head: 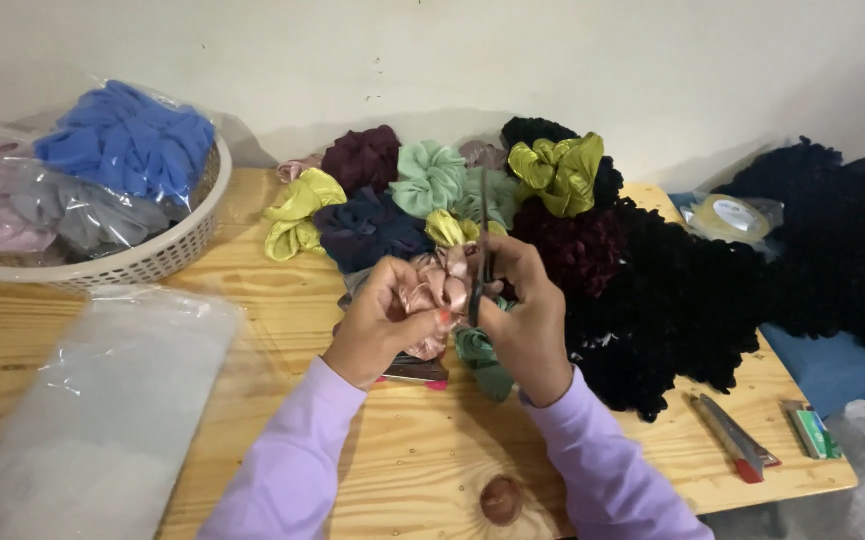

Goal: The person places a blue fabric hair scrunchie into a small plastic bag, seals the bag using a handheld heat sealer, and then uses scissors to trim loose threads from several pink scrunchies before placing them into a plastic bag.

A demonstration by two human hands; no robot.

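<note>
— So, what have those hands got hold of?

— The left hand (380,325) has its grip closed around a pale pink satin scrunchie (439,290), thumb pressed on the front of it. The right hand (524,325) is closed too, fingers wrapped on a pair of dark scissors (482,262), the blades pointing up right against the pink fabric.

— And where is the scrunchie, exactly?

— Held up between both hands, just above the tabletop (407,470), near its middle. A green scrunchie (482,362) lies right under the right hand, and a small dark flat thing with a pink edge (414,372) sits under the left.

— What's beyond that?

— A heap of scrunchies behind: yellow-green (297,212), navy (367,230), mint (429,177), maroon (364,157), an olive one (559,172) on top. To the right, a big pile of black ones (712,290). Far left, a white basket (152,258) holds bagged blue (127,140), grey and lilac ones, with a clear plastic bag (102,410) in front. Near the right edge lies a box cutter (734,438).
</note>
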